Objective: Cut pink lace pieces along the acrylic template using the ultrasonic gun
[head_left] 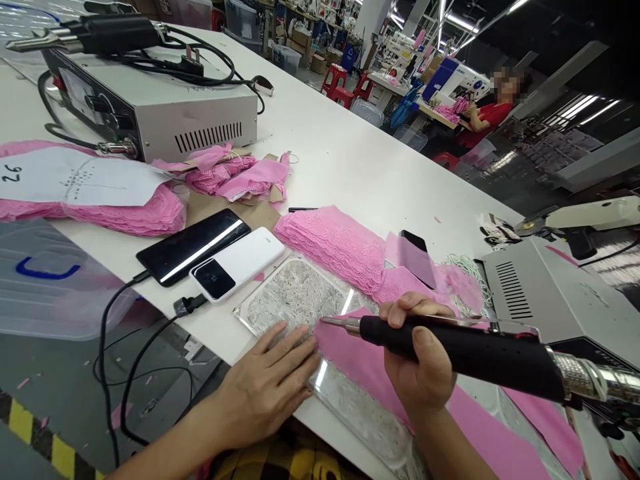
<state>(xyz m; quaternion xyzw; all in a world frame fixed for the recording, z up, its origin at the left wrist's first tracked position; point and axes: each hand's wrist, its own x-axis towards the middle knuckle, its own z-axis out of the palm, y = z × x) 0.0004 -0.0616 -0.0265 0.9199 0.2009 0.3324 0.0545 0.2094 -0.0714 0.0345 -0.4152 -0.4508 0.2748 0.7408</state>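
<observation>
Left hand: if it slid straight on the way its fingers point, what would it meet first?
The left hand would likely meet the pink fabric piece on the clear plate first; depth is unclear.

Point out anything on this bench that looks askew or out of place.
The glass plate juts past the table edge under the left hand. The right hand holds the cutter over pink fabric.

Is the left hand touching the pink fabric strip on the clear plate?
Touching. The head view shows the left hand flat, fingertips pressing the edge of the pink fabric strip on the clear plate.
</observation>
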